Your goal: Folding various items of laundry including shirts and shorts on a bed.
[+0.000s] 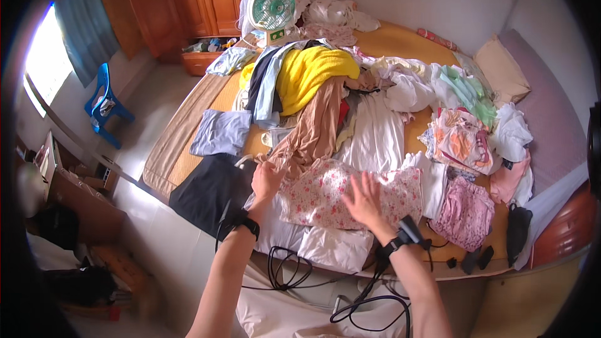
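Observation:
A white garment with small pink and red flowers (319,197) lies spread across the near side of the bed. My left hand (266,181) is closed at its left end, with the cloth's edge between the fingers. On the middle of the same garment rests my right hand (365,201), fingers spread and palm down. A tan-brown cloth (318,122) runs up from beside my left hand towards a bright yellow fleecy cloth (316,75). Black cloth (203,191) lies left of my left hand, and a folded grey-blue garment (220,133) just beyond it.
Clothes heap over the bed (178,128). On the right sit folded printed clothes (463,141) and a pink patterned garment (463,213). A green-and-white fan (272,9) stands at the far end. Black cables (288,269) hang near my wrists. A blue chair (105,106) stands left.

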A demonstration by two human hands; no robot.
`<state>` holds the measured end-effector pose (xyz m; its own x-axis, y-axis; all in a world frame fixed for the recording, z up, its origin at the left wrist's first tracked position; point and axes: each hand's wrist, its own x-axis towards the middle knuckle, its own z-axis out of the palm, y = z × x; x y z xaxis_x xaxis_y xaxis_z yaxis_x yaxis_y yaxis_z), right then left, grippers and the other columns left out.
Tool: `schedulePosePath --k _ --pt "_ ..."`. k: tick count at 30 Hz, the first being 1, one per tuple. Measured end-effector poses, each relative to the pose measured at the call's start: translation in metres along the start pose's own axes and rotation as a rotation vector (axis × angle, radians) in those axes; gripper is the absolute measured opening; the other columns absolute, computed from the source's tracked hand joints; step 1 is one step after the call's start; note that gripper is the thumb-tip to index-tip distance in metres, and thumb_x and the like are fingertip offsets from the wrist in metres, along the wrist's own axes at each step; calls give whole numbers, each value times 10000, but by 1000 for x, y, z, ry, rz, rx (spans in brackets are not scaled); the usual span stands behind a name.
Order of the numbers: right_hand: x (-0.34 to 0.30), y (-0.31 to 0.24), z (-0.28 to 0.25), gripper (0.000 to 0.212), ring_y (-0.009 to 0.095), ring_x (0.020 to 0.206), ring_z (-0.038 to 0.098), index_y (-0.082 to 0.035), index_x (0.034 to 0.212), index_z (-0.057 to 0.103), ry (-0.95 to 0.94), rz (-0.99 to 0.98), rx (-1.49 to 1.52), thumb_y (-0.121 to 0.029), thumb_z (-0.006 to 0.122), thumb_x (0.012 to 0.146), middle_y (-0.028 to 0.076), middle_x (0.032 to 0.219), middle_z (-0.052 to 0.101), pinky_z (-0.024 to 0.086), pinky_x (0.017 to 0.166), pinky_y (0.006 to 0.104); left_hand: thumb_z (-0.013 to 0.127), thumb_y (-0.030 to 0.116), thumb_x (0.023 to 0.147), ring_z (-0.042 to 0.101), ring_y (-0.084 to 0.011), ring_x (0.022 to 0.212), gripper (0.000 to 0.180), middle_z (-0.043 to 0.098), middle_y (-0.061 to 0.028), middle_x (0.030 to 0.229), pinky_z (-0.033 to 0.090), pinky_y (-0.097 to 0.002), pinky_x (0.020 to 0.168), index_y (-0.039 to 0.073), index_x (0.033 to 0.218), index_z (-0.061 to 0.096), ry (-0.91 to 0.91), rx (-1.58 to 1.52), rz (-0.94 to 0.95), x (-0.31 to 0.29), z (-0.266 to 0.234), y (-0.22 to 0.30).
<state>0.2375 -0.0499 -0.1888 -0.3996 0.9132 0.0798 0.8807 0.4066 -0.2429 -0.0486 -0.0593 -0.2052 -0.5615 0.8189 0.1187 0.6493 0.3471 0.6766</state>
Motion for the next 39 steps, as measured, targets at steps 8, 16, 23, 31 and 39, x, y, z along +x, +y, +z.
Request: schedulePosePath --k 8,16,23,31,39 --pt "6 -32 37 725 420 1306 143 -194 1402 192 49 -104 -82 -467 509 809 221 1432 125 97 1035 585 664 286 644 599 -288 782 273 600 -118 756 468 -400 673 63 789 601 -61 120 -18 23 17 -13" --pt "4 -22 31 650 433 1290 176 -176 1385 239 109 -73 -15 -440 482 843 246 1403 190 136 1018 589 641 201 724 604 -270 718 189 624 -94 824 469 -329 651 94 879 641 -85 -368 239 -12 -6 48" --pt "-7 -14 22 589 404 1300 194 -77 1331 327 134 -39 71 -259 534 810 235 1402 213 145 1028 573 712 219 639 526 -261 989 283 590 -74 986 426 -359 854 136 903 654 -383 -30 676 -30 7 45" --pt "-11 -13 33 572 332 1311 216 -66 1293 389 75 -75 165 -139 539 746 170 1403 259 141 1062 515 650 455 673 569 -308 880 420 576 -156 921 449 -374 749 61 801 587 -439 269 195 -33 5 14" --pt "-12 -30 21 357 278 1125 453 -40 1079 569 216 -94 310 -94 548 727 129 1193 501 359 935 400 637 353 675 571 -285 877 318 585 -132 910 451 -368 733 52 764 586 -566 330 208 -36 0 23"
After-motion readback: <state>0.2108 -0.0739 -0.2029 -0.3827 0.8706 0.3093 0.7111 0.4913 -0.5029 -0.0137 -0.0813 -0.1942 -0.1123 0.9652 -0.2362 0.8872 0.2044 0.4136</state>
